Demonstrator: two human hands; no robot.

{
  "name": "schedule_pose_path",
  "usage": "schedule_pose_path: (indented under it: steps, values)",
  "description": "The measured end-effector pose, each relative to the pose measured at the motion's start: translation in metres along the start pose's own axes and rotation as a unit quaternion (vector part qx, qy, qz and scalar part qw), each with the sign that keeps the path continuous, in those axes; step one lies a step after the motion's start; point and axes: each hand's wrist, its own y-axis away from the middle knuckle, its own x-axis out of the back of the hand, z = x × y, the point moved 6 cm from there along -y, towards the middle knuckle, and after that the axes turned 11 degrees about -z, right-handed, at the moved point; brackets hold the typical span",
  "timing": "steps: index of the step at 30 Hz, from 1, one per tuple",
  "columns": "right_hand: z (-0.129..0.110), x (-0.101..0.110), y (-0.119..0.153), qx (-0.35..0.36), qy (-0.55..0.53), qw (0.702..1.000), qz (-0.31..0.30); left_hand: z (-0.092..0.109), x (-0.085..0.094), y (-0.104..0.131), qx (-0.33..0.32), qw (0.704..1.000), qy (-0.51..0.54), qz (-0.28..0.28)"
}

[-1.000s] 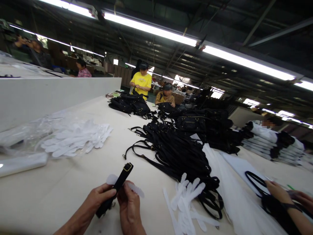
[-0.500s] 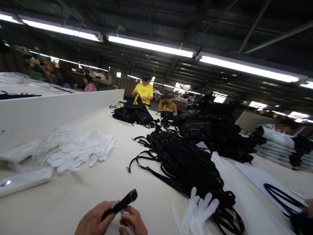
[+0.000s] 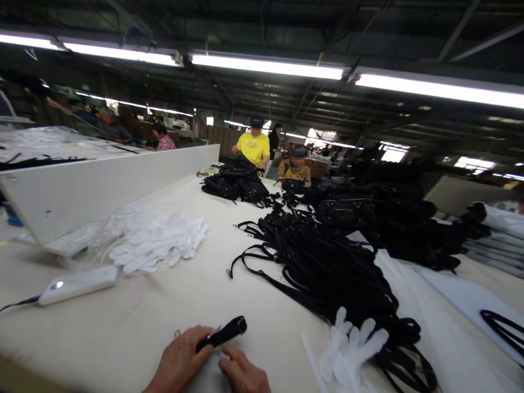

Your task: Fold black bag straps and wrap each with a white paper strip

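In the lower middle of the head view, my left hand is closed around a folded black strap with a gold-coloured buckle at its far end. A sliver of white shows between the strap and my left fingers. Just right of the strap, my right hand has its fingers curled together by the lower part of it; what they hold, if anything, is hidden. To the right lie white toothed strips, beside a large heap of black straps with metal clips.
Left on the table are a pile of white strips on clear plastic and a white device with a dark cord. A white partition runs behind. Black bags lie farther back, near a person in yellow and a seated person.
The view has turned left, so things sit farther right in the picture. My left hand still grips the strap. My right hand stays close to it, fingers curled.
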Motion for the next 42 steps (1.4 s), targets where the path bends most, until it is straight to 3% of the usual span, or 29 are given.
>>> schedule_pose_path:
  steps: [2, 5, 9, 12, 14, 18, 23, 27, 31, 34, 37, 39, 42]
  values:
    - [-0.011, 0.010, -0.005, 0.017, -0.013, 1.000, -0.015, -0.001, 0.001, 0.002, 0.009, 1.000, -0.003, -0.007]
    - [-0.011, 0.021, -0.007, -0.025, -0.059, 0.998, -0.018, -0.007, 0.000, 0.001, 0.020, 0.999, -0.002, -0.035]
    - [0.015, 0.032, 0.007, -0.101, -0.090, 0.991, 0.002, -0.020, 0.000, -0.006, 0.045, 0.996, -0.003, -0.072]
    - [0.033, 0.039, 0.018, -0.121, -0.027, 0.992, -0.030, -0.028, 0.000, -0.013, 0.058, 0.994, -0.006, -0.091]
    - [0.035, 0.041, 0.018, -0.100, 0.026, 0.991, -0.082, -0.030, -0.001, -0.017, 0.063, 0.993, -0.008, -0.102]
    - [0.021, 0.040, 0.005, 0.007, 0.053, 0.979, -0.198, -0.033, -0.003, -0.020, 0.070, 0.991, -0.015, -0.111]
    - [0.010, 0.027, -0.003, 0.057, 0.056, 0.964, -0.254, -0.030, -0.004, -0.017, 0.069, 0.993, -0.027, -0.092]
    - [0.007, 0.015, -0.002, 0.024, 0.019, 0.970, -0.241, -0.024, -0.003, -0.013, 0.061, 0.994, -0.039, -0.084]
    - [0.002, 0.009, -0.014, -0.086, -0.170, 0.970, -0.151, -0.014, -0.002, -0.008, 0.037, 0.995, -0.050, -0.083]
    - [0.009, 0.000, -0.023, -0.237, -0.351, 0.905, -0.051, -0.011, -0.004, -0.004, 0.022, 0.995, -0.052, -0.079]
    - [0.018, -0.015, -0.027, -0.346, -0.445, 0.826, 0.000, -0.011, -0.007, 0.001, -0.005, 0.997, -0.050, -0.059]
    - [0.023, -0.023, -0.028, -0.378, -0.455, 0.806, 0.008, -0.014, -0.009, 0.002, -0.014, 0.997, -0.057, -0.046]
    - [0.028, -0.027, -0.028, -0.389, -0.454, 0.802, 0.012, -0.020, -0.011, 0.002, 0.000, 0.996, -0.072, -0.043]
